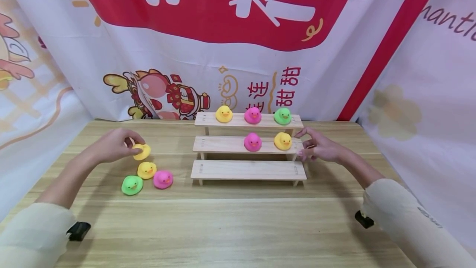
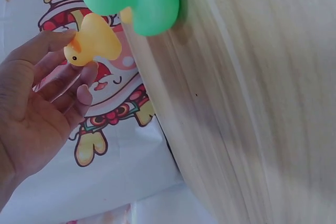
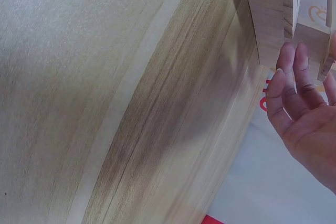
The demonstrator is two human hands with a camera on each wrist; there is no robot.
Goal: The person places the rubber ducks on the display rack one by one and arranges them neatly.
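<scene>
My left hand point(image 1: 117, 146) pinches a yellow rubber duck point(image 1: 141, 151) between thumb and fingertips, at the left of the table. In the left wrist view this duck point(image 2: 94, 40) is tipped sideways in the fingers. Just nearer lie another yellow duck point(image 1: 147, 170), a green duck point(image 1: 132, 185) and a pink duck point(image 1: 163, 180). My right hand point(image 1: 319, 146) is at the right end of a three-step wooden stand point(image 1: 248, 170), fingers spread loosely around the middle step's end. The right wrist view shows its fingers point(image 3: 302, 85) slightly bent beside the wood, holding no duck.
On the top step sit a yellow duck point(image 1: 224, 114), a pink duck point(image 1: 253, 115) and a green duck point(image 1: 282, 116). The middle step bears a pink duck point(image 1: 253, 142) and a yellow duck point(image 1: 282, 141). A printed cloth point(image 1: 178, 57) hangs behind the wooden table point(image 1: 223, 230).
</scene>
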